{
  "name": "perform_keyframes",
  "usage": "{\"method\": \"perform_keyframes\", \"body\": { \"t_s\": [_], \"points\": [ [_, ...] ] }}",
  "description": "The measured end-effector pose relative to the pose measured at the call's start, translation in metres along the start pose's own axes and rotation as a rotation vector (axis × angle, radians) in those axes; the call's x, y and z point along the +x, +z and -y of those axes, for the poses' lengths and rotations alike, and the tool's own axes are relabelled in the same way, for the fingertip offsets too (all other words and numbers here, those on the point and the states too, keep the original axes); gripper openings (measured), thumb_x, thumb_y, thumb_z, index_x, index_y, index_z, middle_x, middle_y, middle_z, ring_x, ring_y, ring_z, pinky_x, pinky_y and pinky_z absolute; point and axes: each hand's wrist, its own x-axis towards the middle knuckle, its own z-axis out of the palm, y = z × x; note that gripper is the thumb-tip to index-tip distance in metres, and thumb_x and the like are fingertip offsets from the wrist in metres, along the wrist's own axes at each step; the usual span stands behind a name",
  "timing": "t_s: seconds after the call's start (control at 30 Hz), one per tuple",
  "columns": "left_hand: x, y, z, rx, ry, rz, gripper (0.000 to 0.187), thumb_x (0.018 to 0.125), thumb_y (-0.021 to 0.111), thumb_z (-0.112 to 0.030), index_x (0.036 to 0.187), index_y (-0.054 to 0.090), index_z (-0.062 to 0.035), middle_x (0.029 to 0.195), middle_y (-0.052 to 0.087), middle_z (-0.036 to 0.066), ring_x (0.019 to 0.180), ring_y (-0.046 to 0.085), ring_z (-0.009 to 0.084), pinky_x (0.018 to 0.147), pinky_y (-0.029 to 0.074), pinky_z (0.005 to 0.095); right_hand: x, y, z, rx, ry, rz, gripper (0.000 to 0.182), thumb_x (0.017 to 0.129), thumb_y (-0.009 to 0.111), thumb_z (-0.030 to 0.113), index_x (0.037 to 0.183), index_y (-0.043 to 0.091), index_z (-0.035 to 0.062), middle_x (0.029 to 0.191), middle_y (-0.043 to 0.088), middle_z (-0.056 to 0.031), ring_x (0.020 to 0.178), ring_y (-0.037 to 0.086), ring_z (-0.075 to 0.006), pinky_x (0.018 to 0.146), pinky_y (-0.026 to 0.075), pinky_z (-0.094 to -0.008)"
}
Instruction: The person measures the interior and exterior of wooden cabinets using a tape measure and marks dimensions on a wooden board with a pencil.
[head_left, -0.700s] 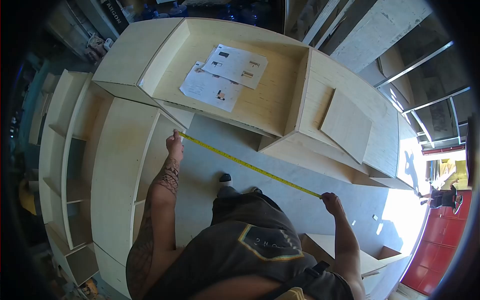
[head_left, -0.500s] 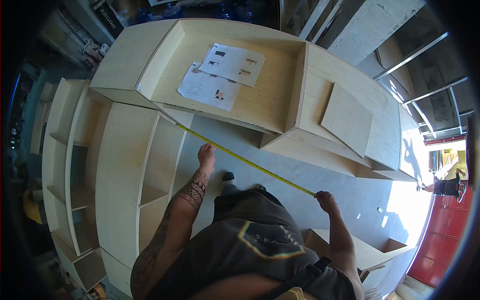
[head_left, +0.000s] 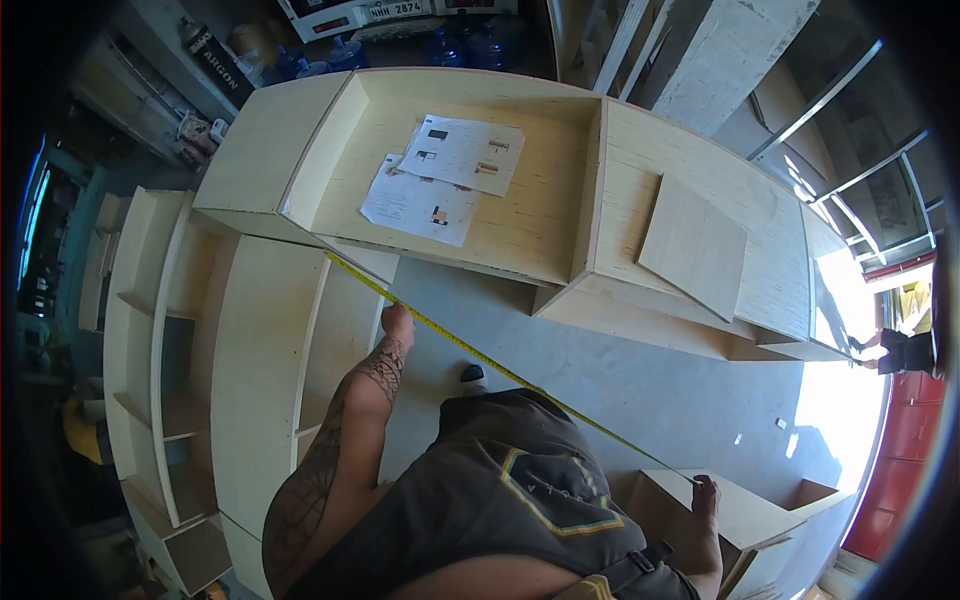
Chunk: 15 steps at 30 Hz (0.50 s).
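A yellow tape measure [head_left: 475, 353] is stretched slantwise across in front of me. My left hand [head_left: 398, 322] is closed on its blade, a short way from the far left end. That end reaches the top corner of the plywood shelf unit [head_left: 262, 335]. At lower right my right hand [head_left: 705, 494] is closed at the tape's other end, beside a low plywood box [head_left: 725, 500]. Whether the tape's case sits inside those fingers is hidden. Past the tape stands a long plywood cabinet [head_left: 545, 240], with printed drawing sheets [head_left: 465, 152] lying in its recessed top.
A loose plywood board [head_left: 693, 245] lies on the cabinet's right part. Another open shelf unit [head_left: 140, 330] stands at far left. Grey floor [head_left: 600, 385] shows between the cabinet and me. Another person [head_left: 905, 352] is at the far right, near red panels [head_left: 895, 470].
My right hand has moved down and to the right, drawing out a longer stretch of tape. The tape's far end now sits at the shelf unit's corner, and my left hand is slightly lower.
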Motion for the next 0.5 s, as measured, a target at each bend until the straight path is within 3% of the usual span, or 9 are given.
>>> {"method": "perform_keyframes", "body": {
  "t_s": [0.07, 0.13, 0.17, 0.2, 0.27, 0.3, 0.4, 0.47, 0.5],
  "points": [
    [-0.009, 0.002, 0.0, -0.012, -0.001, -0.072, 0.027, 0.105, 0.055, -0.037, 0.106, 0.064, -0.0114, 0.083, 0.059, 0.004, 0.052, 0.048, 0.017, 0.048, 0.039, 0.0331, -0.007, 0.012, -0.033, -0.054, 0.063, 0.037, 0.014, 0.095, 0.066, 0.018, 0.1, 0.078, 0.0125, 0.091, 0.073, -0.0173, 0.093, 0.07, -0.0349, 0.082, 0.055, -0.0505],
    [0.005, 0.006, 0.02, 0.205, 0.094, 0.036, 0.031, 0.105, 0.056, -0.031, 0.095, 0.069, -0.0041, 0.076, 0.068, 0.012, 0.06, 0.064, 0.0254, 0.049, 0.047, 0.0404, -0.01, 0.045, -0.063, 0.154, -0.006, -0.07, 0.013, 0.095, 0.067, 0.018, 0.094, 0.078, 0.0116, 0.092, 0.074, -0.0164, 0.091, 0.069, -0.0364, 0.079, 0.055, -0.0518],
    [0.017, 0.015, 0.031, 0.294, 0.144, -0.018, 0.033, 0.104, 0.058, -0.031, 0.095, 0.071, -0.0015, 0.081, 0.071, 0.016, 0.067, 0.069, 0.0296, 0.056, 0.051, 0.0431, -0.009, 0.055, -0.068, 0.246, 0.061, -0.047, 0.015, 0.095, 0.067, 0.017, 0.096, 0.078, 0.0067, 0.084, 0.073, -0.0131, 0.076, 0.068, -0.0271, 0.068, 0.054, -0.0452],
    [0.019, 0.024, 0.036, 0.384, 0.191, -0.077, 0.035, 0.104, 0.06, -0.03, 0.095, 0.073, 0.0011, 0.085, 0.074, 0.02, 0.075, 0.073, 0.0338, 0.062, 0.055, 0.0458, -0.008, 0.063, -0.06, 0.254, 0.062, -0.04, 0.015, 0.095, 0.067, 0.017, 0.096, 0.078, 0.0067, 0.084, 0.073, -0.0131, 0.076, 0.068, -0.0271, 0.068, 0.054, -0.0452],
    [0.02, 0.045, 0.041, 0.522, 0.248, -0.136, 0.034, 0.102, 0.063, -0.028, 0.1, 0.075, 0.0038, 0.095, 0.076, 0.024, 0.087, 0.076, 0.0378, 0.073, 0.058, 0.0463, -0.015, 0.086, -0.032, 0.634, 0.486, 0.021, 0.022, 0.092, 0.067, 0.018, 0.099, 0.077, 0.0005, 0.071, 0.067, -0.0098, 0.066, 0.065, -0.0218, 0.062, 0.052, -0.04],
    [0.039, 0.049, 0.046, 0.537, 0.249, -0.135, 0.034, 0.102, 0.063, -0.028, 0.1, 0.075, 0.0038, 0.095, 0.076, 0.024, 0.087, 0.076, 0.0378, 0.073, 0.058, 0.0463, -0.022, 0.094, -0.017, 0.736, 0.526, 0.016, 0.021, 0.093, 0.065, 0.017, 0.097, 0.075, -0.0016, 0.07, 0.064, -0.0056, 0.062, 0.06, -0.0154, 0.058, 0.047, -0.0349],
    [0.075, 0.066, 0.042, 0.624, 0.348, -0.111, 0.033, 0.101, 0.066, -0.027, 0.1, 0.075, 0.0052, 0.097, 0.077, 0.024, 0.09, 0.076, 0.0387, 0.075, 0.058, 0.0471, -0.04, 0.119, 0.041, 0.798, 0.532, -0.027, 0.018, 0.093, 0.063, 0.013, 0.092, 0.074, -0.0007, 0.067, 0.063, -0.0056, 0.058, 0.059, -0.0147, 0.054, 0.046, -0.0343],
    [0.071, 0.071, 0.023, 0.56, 0.272, -0.123, 0.031, 0.1, 0.068, -0.026, 0.1, 0.074, 0.0045, 0.095, 0.077, 0.023, 0.087, 0.076, 0.0382, 0.073, 0.058, 0.0468, -0.047, 0.168, 0.048, 0.932, 0.57, -0.056, 0.016, 0.094, 0.063, 0.012, 0.094, 0.074, 0.0008, 0.067, 0.063, -0.0049, 0.057, 0.059, -0.014, 0.053, 0.046, -0.0326],
    [0.073, 0.072, 0.017, 0.552, 0.26, -0.119, 0.03, 0.1, 0.068, -0.025, 0.1, 0.074, 0.0037, 0.092, 0.077, 0.021, 0.083, 0.075, 0.0373, 0.071, 0.057, 0.0465, -0.054, 0.147, 0.092, 1.004, 0.609, -0.037, 0.016, 0.094, 0.062, 0.012, 0.097, 0.075, 0.0023, 0.07, 0.064, -0.0047, 0.058, 0.06, -0.0132, 0.053, 0.046, -0.0302]
  ]
}}
